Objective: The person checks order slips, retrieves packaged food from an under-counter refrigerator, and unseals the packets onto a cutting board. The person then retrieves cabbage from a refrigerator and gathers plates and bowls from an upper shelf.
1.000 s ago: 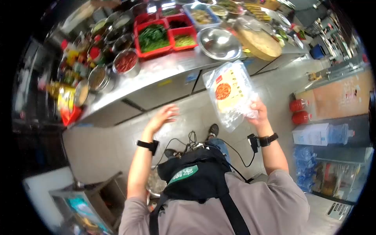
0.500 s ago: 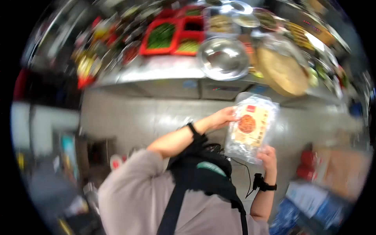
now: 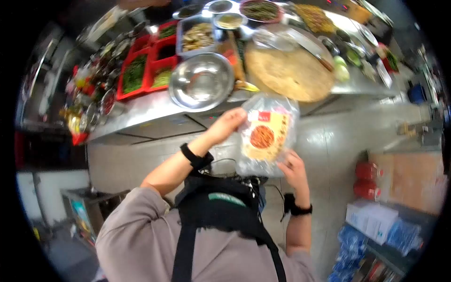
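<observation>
A clear plastic food packet [image 3: 267, 136] with a yellow label and a picture of reddish food is held up in front of me, above the floor. My left hand [image 3: 229, 123] grips its upper left edge. Around its lower right edge, the fingers of my right hand [image 3: 293, 168] are closed. Just beyond the packet, a round wooden chopping board [image 3: 286, 70] lies on the steel counter, with a cleaver [image 3: 311, 48] and a clear plastic bag [image 3: 272, 38] on top. A shiny metal bowl [image 3: 201, 82] stands left of the board.
Red trays [image 3: 149, 66] of chopped greens and a clear tub [image 3: 196, 36] of pale pieces line the steel counter [image 3: 141, 105]. Bottles and jars crowd its left end. Cardboard [image 3: 408, 181], red jugs [image 3: 367, 181] and wrapped water bottles [image 3: 347, 249] stand at the right.
My view has swung to the right, so the counter appears further left. Both hands still hold the packet, now closer to the chopping board's front edge in view.
</observation>
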The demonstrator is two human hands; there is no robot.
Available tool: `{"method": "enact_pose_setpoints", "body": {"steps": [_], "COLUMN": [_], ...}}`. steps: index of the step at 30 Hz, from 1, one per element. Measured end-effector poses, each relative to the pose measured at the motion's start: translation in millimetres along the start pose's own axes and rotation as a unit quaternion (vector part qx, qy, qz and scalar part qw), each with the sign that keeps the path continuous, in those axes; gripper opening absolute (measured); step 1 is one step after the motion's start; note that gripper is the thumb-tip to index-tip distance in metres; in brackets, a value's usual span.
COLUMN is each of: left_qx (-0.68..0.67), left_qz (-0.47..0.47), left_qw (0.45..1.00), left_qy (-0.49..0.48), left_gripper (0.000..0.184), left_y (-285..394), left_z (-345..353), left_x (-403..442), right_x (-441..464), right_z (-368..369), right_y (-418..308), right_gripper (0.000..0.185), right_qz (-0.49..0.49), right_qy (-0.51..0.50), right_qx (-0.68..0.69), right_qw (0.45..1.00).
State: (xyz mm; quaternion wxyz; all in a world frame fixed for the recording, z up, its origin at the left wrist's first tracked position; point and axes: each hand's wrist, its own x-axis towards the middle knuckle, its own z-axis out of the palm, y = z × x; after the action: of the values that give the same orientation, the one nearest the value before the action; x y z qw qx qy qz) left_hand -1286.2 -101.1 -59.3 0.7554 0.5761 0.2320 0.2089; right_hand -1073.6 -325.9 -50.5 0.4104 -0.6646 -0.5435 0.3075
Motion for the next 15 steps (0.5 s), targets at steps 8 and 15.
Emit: {"method": "enact_pose_setpoints", "body": {"steps": [8, 15], "left_qx": [0.09, 0.053], "left_qz": [0.128, 0.204], "left_qw": [0.975, 0.943], "left_qy": [0.16, 0.259], "left_gripper": [0.027, 0.034], "left_y": [78, 125], "left_z": [95, 91], "left_x": [38, 113], "right_x": [52, 183], "right_z": [-76, -126], "right_y": [24, 30], "right_gripper": [0.01, 0.017], "right_qz": [-0.139, -0.026], "right_qy": [0.108, 0.016], "right_qx": [-0.094, 0.063], "right_qw": [0.98, 0.998]}}
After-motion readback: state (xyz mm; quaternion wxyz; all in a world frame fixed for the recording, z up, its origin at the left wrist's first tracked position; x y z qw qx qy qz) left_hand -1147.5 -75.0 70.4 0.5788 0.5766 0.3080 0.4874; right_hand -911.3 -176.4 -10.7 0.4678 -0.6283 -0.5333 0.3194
